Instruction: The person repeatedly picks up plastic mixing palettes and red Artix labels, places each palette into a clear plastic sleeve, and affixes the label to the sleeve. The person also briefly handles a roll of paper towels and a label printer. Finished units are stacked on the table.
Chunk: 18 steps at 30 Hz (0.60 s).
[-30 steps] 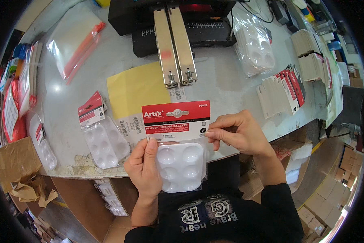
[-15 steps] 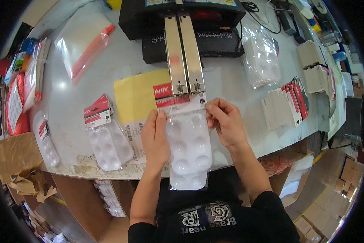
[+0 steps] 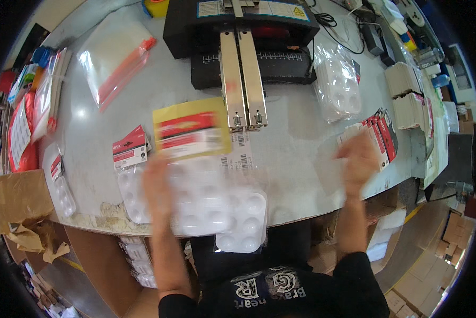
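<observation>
My left hand (image 3: 158,185), smeared by motion, grips the left side of a white plastic paint palette (image 3: 201,193) in a clear bag with a red and white header card (image 3: 187,132). Partly under it, another white palette (image 3: 247,220) lies at the table's front edge. Further left lie more carded palettes (image 3: 131,193). My right hand (image 3: 360,161), also blurred, is at the near side of a stack of red and white header cards (image 3: 378,138); its fingers are too smeared to read. A yellow sheet (image 3: 166,114) shows behind the held palette's card.
A black stapling machine (image 3: 195,32) with two metal arms (image 3: 243,79) reaches toward me at the centre. Bagged palettes (image 3: 338,87) lie at back right, with card stacks (image 3: 405,79) beyond. Clear bags (image 3: 113,58) lie back left; a cardboard box (image 3: 108,265) stands below the table's edge.
My left hand has moved left, carrying the carded palette away from the metal arms. The right hand has let go of the card and moved right to the header card stack.
</observation>
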Each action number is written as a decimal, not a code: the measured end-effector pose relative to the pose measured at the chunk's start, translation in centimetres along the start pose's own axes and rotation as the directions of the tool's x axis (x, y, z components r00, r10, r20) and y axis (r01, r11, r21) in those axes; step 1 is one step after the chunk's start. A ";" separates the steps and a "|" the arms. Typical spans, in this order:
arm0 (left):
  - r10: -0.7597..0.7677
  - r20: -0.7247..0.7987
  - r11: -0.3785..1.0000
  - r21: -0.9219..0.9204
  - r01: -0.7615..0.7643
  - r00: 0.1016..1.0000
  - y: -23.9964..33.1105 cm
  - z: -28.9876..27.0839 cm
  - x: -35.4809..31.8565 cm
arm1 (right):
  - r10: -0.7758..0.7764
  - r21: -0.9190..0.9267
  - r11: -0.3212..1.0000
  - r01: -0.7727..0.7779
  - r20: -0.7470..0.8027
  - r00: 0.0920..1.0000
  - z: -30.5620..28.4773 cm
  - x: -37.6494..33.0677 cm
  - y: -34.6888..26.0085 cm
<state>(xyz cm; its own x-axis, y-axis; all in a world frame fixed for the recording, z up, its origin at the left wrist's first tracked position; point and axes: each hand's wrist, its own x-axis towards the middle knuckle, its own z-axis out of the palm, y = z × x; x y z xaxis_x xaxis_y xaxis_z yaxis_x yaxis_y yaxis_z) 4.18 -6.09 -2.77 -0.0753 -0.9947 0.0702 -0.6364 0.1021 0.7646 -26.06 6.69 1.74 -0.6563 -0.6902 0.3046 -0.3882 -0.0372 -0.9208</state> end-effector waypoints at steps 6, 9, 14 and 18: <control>0.270 -0.278 0.656 0.754 0.035 0.922 -3.4 -5.9 1.3 | -0.117 -0.893 0.425 0.148 0.108 0.987 -13.2 3.5 5.1; 0.076 0.041 0.978 0.194 -0.082 0.996 -0.9 -1.6 -3.3 | 0.133 -0.860 0.511 -0.004 0.075 0.988 -14.3 3.9 6.7; 0.027 0.295 0.992 -0.125 0.011 0.955 3.3 2.2 -7.3 | 0.342 -0.779 0.595 -0.199 0.021 0.940 -13.4 4.9 4.2; 0.129 0.199 0.982 -0.164 -0.096 0.972 4.2 2.3 -7.2 | 0.317 -0.814 0.550 -0.186 -0.002 0.948 -12.6 5.2 3.0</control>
<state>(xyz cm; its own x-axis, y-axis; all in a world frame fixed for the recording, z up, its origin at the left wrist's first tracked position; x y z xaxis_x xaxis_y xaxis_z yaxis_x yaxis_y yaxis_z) 0.30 1.55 -1.53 -0.3077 -0.9507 0.0390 -0.4918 0.1940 0.8488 -38.82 12.12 3.61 -0.7470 -0.6648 -0.0030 -0.6183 0.6963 -0.3645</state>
